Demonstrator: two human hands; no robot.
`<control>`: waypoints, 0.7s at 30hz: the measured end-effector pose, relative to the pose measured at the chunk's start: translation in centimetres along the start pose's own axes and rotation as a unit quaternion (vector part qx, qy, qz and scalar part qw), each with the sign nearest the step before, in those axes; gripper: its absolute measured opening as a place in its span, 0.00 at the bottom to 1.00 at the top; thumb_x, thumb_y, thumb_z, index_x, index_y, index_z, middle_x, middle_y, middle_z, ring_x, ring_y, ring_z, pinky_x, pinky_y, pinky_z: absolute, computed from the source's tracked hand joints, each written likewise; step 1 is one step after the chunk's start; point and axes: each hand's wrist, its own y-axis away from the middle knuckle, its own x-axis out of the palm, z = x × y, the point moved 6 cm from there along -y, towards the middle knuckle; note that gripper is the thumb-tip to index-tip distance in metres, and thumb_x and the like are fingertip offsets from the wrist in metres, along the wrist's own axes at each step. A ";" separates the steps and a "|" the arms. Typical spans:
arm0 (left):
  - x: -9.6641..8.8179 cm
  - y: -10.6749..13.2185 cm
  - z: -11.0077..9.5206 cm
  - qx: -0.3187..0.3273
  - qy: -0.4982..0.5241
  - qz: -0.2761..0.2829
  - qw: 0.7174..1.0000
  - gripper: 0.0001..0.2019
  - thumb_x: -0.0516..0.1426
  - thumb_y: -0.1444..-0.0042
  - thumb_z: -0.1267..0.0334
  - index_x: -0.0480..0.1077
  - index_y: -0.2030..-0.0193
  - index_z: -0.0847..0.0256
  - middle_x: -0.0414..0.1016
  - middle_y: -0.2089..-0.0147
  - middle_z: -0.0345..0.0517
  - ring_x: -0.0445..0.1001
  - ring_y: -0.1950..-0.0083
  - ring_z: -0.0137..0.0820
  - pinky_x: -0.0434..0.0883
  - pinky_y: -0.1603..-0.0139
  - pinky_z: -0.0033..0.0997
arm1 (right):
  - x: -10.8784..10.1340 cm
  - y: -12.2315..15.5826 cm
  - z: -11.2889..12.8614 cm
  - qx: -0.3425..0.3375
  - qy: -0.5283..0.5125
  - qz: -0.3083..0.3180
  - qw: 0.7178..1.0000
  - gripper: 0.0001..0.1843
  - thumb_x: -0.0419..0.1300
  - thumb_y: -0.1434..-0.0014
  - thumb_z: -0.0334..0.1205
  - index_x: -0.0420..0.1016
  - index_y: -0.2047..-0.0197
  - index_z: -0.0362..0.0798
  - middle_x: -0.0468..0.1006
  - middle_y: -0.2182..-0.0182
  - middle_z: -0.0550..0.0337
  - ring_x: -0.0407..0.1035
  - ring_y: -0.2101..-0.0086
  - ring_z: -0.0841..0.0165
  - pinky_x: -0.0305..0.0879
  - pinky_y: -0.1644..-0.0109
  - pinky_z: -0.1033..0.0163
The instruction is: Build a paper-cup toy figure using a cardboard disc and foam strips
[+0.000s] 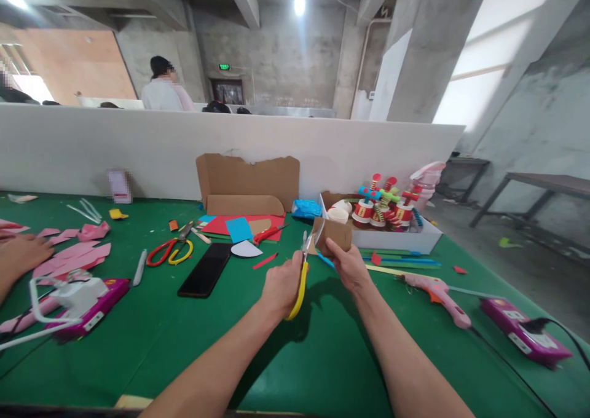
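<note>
My left hand (282, 284) is closed on a pair of scissors with yellow handles (300, 290). The scissors' blades are spread and meet the left edge of a small piece of brown cardboard (338, 234). Between thumb and fingers, my right hand (349, 267) pinches that cardboard from its lower side. Both hands are above the green table (318, 356). Just left of them lie a red paper strip (265, 260), a white fan-shaped paper piece (246, 249) and a red-handled tool (268, 233).
A black phone (206, 270) and red-and-yellow scissors (177, 246) lie left. To the right are a pink glue gun (440, 295) and a purple power strip (525, 332). A white box (396, 241) holds paper-cup crafts. Another person's hand (25, 255) rests by pink paper pieces (76, 258).
</note>
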 end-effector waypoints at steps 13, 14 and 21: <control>-0.2 0.3 -0.2 -0.005 0.011 0.013 1.000 0.12 0.41 0.34 0.59 0.58 0.49 0.59 0.77 0.59 0.50 0.78 0.61 0.38 0.69 0.64 0.32 | -0.1 0.0 0.2 -0.008 0.012 0.012 1.000 0.22 0.75 0.69 0.43 0.77 0.69 0.42 0.80 0.74 0.59 0.73 0.74 0.68 0.71 0.68 0.65; -0.2 0.3 -0.2 -0.005 0.011 0.012 1.000 0.12 0.41 0.34 0.59 0.58 0.49 0.59 0.77 0.59 0.49 0.78 0.61 0.38 0.69 0.64 0.32 | -0.1 0.0 0.2 -0.007 0.011 0.010 1.000 0.23 0.75 0.70 0.43 0.78 0.69 0.42 0.80 0.74 0.59 0.73 0.74 0.69 0.71 0.69 0.65; -0.2 0.4 -0.3 0.000 0.008 0.016 1.000 0.12 0.41 0.34 0.60 0.58 0.49 0.58 0.77 0.60 0.49 0.78 0.61 0.37 0.68 0.64 0.31 | 0.0 0.0 0.3 0.000 -0.003 0.016 1.000 0.21 0.75 0.70 0.40 0.78 0.69 0.43 0.81 0.73 0.58 0.74 0.72 0.67 0.73 0.67 0.63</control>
